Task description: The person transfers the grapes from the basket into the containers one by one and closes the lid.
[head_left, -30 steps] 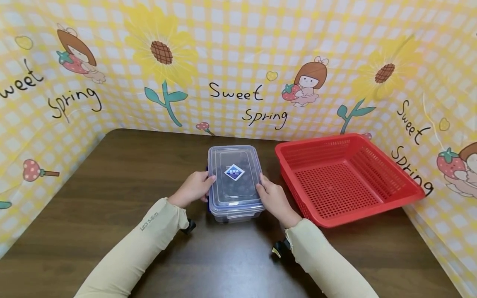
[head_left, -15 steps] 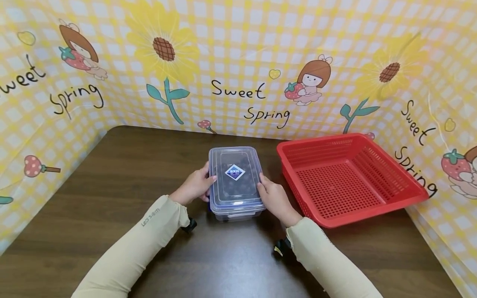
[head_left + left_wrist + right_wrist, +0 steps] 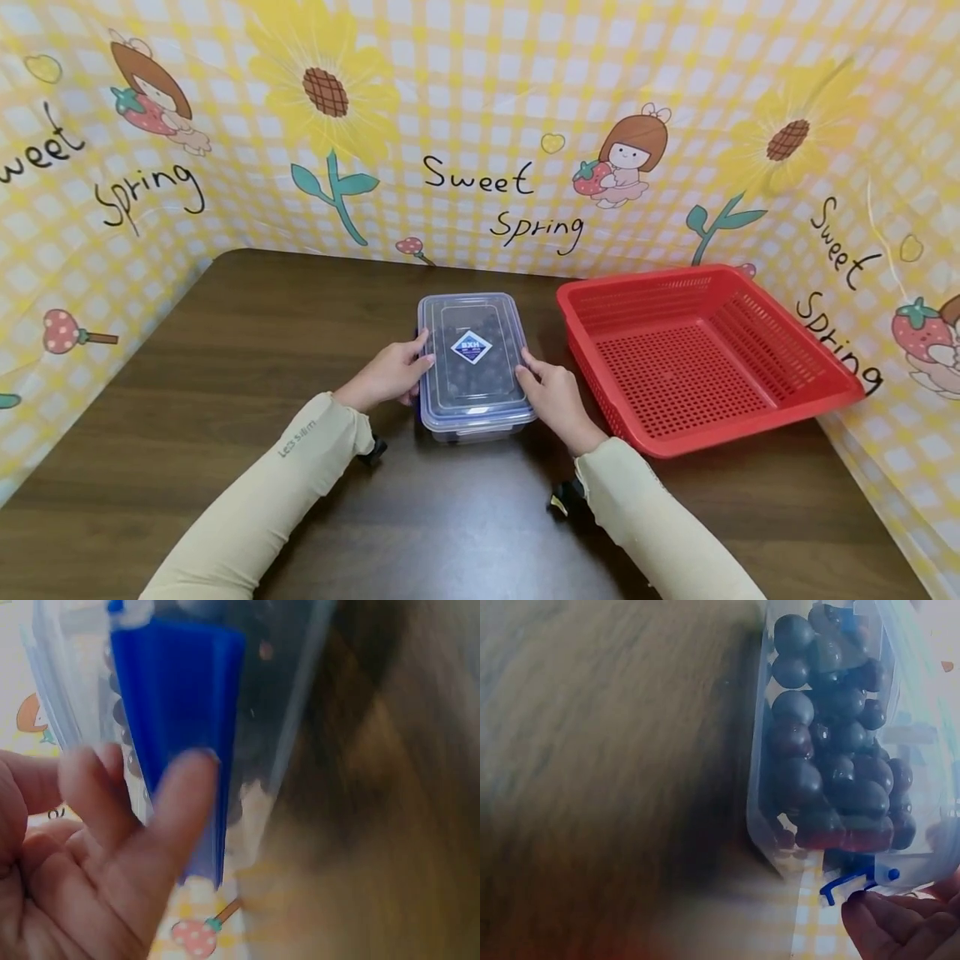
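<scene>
A clear plastic food container (image 3: 471, 383) with a blue-rimmed lid and a diamond label stands on the table. Dark round fruits like grapes (image 3: 840, 780) fill it. My left hand (image 3: 386, 375) holds its left side, thumb at the lid's edge. In the left wrist view a fingertip of that hand lies against the blue side latch (image 3: 184, 697). On the right side my right hand (image 3: 551, 396) grips the lid's edge with thumb and fingers. Beside those fingertips, in the right wrist view, a blue latch (image 3: 847, 883) sticks out from the container.
A red perforated plastic basket (image 3: 600, 408) stands close by on the right, past my right hand. Brown wood-grain table (image 3: 187, 400) surrounds the container. Yellow checked cloth (image 3: 480, 108) with printed figures hangs behind and at both sides.
My left hand's fingers have shifted along the container's side, with a fingertip now at the lid's edge. The right hand and container stay almost where they were.
</scene>
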`<control>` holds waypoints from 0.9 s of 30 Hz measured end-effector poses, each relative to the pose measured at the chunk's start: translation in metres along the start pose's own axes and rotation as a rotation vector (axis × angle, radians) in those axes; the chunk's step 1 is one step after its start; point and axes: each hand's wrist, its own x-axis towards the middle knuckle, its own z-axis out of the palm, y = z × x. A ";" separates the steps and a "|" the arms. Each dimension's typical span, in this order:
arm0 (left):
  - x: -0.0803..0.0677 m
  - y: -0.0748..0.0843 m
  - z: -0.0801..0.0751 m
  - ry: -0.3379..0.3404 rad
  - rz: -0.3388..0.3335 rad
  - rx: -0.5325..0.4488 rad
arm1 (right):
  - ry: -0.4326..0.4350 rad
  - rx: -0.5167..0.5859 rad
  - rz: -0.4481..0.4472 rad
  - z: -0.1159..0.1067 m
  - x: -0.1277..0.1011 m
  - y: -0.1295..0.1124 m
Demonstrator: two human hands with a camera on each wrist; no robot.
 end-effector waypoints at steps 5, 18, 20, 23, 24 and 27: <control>-0.001 -0.016 -0.004 0.030 0.035 0.163 | -0.017 0.086 0.036 0.005 -0.002 0.006; 0.008 -0.024 -0.006 0.031 0.140 0.181 | -0.108 0.392 0.283 0.002 0.003 0.005; 0.007 -0.023 -0.009 0.019 0.177 0.201 | -0.129 0.408 0.320 0.001 0.003 0.004; 0.004 -0.022 -0.012 0.008 0.232 0.244 | -0.152 0.424 0.366 0.000 0.004 0.003; 0.002 -0.022 -0.012 0.000 0.241 0.252 | -0.157 0.428 0.381 0.000 0.004 0.003; -0.002 -0.020 -0.012 -0.017 0.252 0.269 | -0.160 0.437 0.419 0.000 0.004 0.001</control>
